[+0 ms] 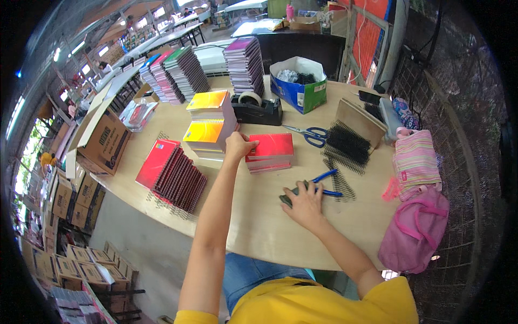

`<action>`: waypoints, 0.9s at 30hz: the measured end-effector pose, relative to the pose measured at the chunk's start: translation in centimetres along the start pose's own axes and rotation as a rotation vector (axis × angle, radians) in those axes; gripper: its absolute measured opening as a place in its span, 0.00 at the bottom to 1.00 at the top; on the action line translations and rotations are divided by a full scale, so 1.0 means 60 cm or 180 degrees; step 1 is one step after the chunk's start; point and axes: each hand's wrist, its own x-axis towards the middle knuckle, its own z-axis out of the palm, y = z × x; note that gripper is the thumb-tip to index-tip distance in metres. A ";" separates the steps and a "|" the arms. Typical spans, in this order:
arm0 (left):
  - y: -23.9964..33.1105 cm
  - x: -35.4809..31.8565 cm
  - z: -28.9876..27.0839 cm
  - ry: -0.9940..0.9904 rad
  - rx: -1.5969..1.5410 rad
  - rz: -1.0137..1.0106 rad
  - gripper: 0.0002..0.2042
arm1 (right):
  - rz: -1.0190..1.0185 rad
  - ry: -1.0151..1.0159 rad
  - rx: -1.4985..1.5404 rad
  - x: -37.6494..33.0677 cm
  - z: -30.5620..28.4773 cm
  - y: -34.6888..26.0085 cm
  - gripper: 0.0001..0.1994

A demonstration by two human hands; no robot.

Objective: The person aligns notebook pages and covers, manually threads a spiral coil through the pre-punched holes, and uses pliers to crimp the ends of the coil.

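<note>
A short stack of red-covered notebooks (271, 146) lies in the middle of the table. My left hand (240, 145) is closed at its left end, thumb by the top cover. Lower and to the right, blue-handled pliers (330, 193) lie with their handles spread rightward. My right hand (305, 204) bends its fingers over the pliers' other end and a dark green piece (286, 200), which it partly hides. Black wire spiral coils (341, 183) lie beside the handles. Left of my left arm stands a taller stack of red notebooks (171, 175) with wire coils sticking out.
Yellow notebooks (204, 132) stand behind my left hand, near a black tape dispenser (259, 112). Scissors (313, 135), a heap of black coils (348, 143) and an open blue-green box (299, 94) lie beyond. A pink bag (415, 232) borders the right; a cardboard box (102, 140) the left.
</note>
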 end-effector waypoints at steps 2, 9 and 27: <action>-0.004 0.014 -0.012 -0.0219 0.0092 -0.0043 0.24 | 0.0030 0.0188 0.0021 -0.001 0.004 0.009 0.25; -0.022 -0.021 -0.037 0.0671 -0.0566 0.0382 0.20 | -0.0013 0.1063 0.0455 -0.001 -0.046 0.003 0.26; -0.166 -0.364 0.024 0.0971 -0.1478 0.1080 0.08 | 0.1318 0.0628 -0.0908 0.131 -0.038 0.214 0.09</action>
